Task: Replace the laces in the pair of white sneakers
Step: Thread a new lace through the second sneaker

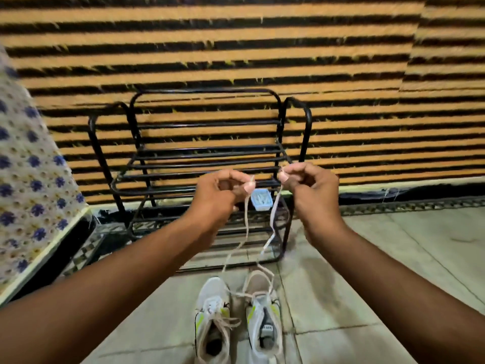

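Note:
Two white sneakers with yellow-green accents stand side by side on the floor, toes pointing away from me: the left sneaker (212,321) and the right sneaker (263,316). A pale lace (246,227) runs up from the right sneaker in two strands. My left hand (223,195) pinches one end of it, raised well above the shoes. My right hand (307,187) pinches the other end at the same height. The left sneaker has a loosely tied lace over its tongue.
A black metal shoe rack (199,164) stands just beyond the sneakers against a striped orange and black wall. A small light blue box (260,199) sits on its lower shelf. A patterned cloth (31,179) hangs at the left. The floor is pale tile (367,298).

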